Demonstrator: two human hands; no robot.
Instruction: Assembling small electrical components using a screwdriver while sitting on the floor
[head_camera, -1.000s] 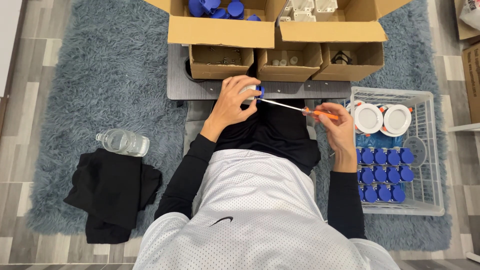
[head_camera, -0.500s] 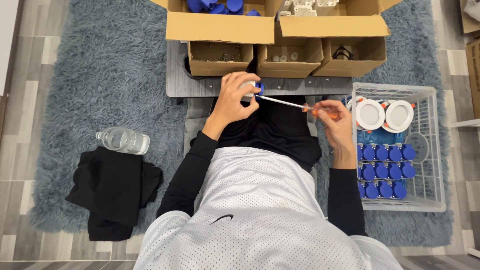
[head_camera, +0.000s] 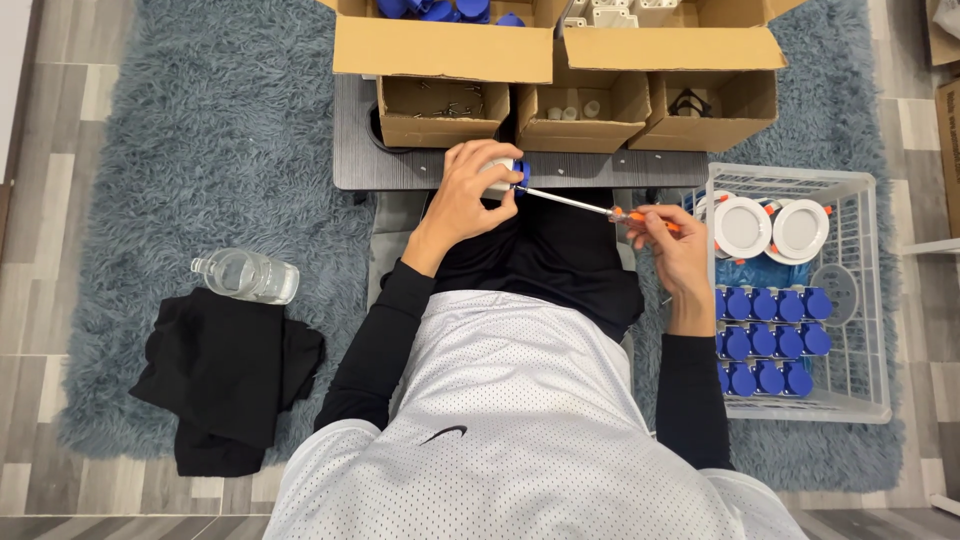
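My left hand (head_camera: 472, 190) is closed around a small white and blue part (head_camera: 515, 172) just in front of the low dark table (head_camera: 400, 168). My right hand (head_camera: 668, 240) grips the orange handle of a screwdriver (head_camera: 590, 206). Its thin metal shaft runs left and its tip meets the part in my left hand. Both arms wear black sleeves, and a white mesh shirt covers my torso below them.
Open cardboard boxes (head_camera: 445, 108) of small parts stand on the table. A white wire basket (head_camera: 850, 300) at the right holds several blue parts and two white round lamps (head_camera: 770, 228). A clear water bottle (head_camera: 247, 276) and black cloth (head_camera: 225, 375) lie on the grey rug at the left.
The view has shifted slightly. Both hands keep their hold, with the screwdriver tip staying on the part.
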